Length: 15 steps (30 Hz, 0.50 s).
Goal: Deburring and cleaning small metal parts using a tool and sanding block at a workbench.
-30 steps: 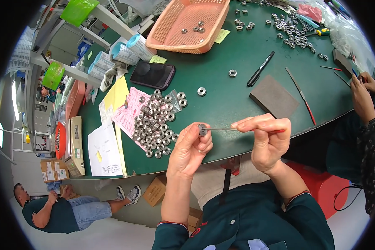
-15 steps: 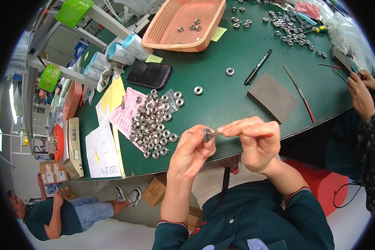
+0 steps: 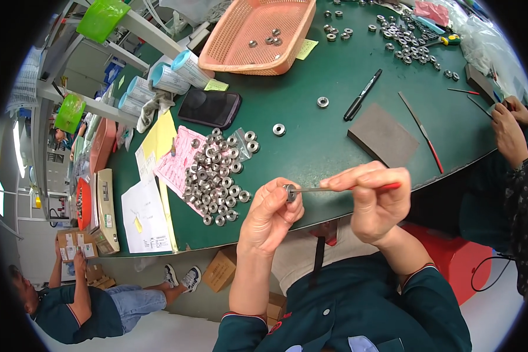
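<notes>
Over the bench's near edge, the left hand (image 3: 271, 212) pinches a small steel bearing (image 3: 290, 193), and the right hand (image 3: 376, 199), closed around a thin red-handled pick (image 3: 340, 188), has brought its tip into the bearing's bore. Hands have drawn closer together than a second ago, so the probing looks underway; the heap of bearings (image 3: 216, 179) lies just beyond.

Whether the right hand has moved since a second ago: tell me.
No, barely: the right hand with its tool remains just below the grey pad.
</notes>
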Each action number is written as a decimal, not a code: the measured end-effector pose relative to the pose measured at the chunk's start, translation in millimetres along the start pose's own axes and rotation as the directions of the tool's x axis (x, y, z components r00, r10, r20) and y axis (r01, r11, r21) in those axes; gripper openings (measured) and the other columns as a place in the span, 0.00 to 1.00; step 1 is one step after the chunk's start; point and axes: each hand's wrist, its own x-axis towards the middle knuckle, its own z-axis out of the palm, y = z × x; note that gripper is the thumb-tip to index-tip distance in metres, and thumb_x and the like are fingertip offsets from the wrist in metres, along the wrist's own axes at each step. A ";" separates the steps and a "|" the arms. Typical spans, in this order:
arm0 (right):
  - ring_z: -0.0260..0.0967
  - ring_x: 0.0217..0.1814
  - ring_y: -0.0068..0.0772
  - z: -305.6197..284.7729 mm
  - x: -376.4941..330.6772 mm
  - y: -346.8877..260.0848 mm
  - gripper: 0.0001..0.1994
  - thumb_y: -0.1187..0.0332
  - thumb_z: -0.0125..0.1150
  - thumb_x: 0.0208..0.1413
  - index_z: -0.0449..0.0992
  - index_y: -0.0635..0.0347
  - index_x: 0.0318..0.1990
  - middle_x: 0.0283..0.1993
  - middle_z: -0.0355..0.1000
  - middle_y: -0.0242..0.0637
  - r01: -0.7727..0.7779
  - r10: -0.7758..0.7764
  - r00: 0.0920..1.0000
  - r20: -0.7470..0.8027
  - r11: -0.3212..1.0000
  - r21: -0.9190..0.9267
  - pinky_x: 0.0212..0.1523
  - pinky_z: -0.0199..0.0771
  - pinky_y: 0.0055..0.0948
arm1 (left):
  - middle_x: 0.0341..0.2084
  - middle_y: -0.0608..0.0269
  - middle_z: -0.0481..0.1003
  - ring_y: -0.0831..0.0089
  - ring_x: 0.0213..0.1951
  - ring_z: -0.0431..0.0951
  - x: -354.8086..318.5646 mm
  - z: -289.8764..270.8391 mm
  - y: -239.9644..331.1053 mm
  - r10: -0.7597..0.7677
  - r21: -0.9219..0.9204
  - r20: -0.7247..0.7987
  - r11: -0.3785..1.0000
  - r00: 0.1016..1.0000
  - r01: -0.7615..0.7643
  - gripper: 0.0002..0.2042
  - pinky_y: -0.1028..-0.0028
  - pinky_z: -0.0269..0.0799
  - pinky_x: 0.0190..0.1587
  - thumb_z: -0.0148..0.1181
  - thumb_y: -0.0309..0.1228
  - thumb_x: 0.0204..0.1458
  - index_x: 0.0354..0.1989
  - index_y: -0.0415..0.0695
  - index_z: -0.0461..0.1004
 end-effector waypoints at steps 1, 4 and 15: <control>0.73 0.33 0.36 0.0 2.4 -3.9 0.06 0.80 0.50 0.52 0.61 0.66 0.36 0.30 0.71 0.49 -0.008 0.011 0.998 -0.069 0.999 0.039 0.32 0.74 0.27 | 0.16 0.66 0.65 0.80 0.18 0.61 0.2 0.4 -0.8 -0.001 -0.001 -0.001 1.000 1.000 0.001 0.12 0.81 0.54 0.22 0.60 0.35 0.46 0.30 0.38 0.71; 0.73 0.33 0.36 7.4 -3.7 -3.1 0.05 0.80 0.50 0.52 0.63 0.67 0.36 0.31 0.71 0.49 0.002 0.006 0.998 0.062 0.991 -0.132 0.34 0.75 0.29 | 0.16 0.66 0.66 0.79 0.18 0.62 2.3 3.5 -2.3 0.010 -0.010 0.028 1.000 1.000 -0.010 0.12 0.81 0.55 0.22 0.61 0.35 0.45 0.30 0.38 0.71; 0.72 0.31 0.39 1.2 0.0 -13.2 0.04 0.78 0.42 0.56 0.57 0.65 0.37 0.30 0.68 0.50 0.008 0.002 0.996 0.090 0.995 -0.104 0.34 0.77 0.35 | 0.15 0.66 0.65 0.80 0.18 0.61 -0.6 2.9 -1.6 -0.022 0.006 0.068 1.000 0.997 0.021 0.13 0.81 0.54 0.22 0.63 0.34 0.44 0.31 0.38 0.72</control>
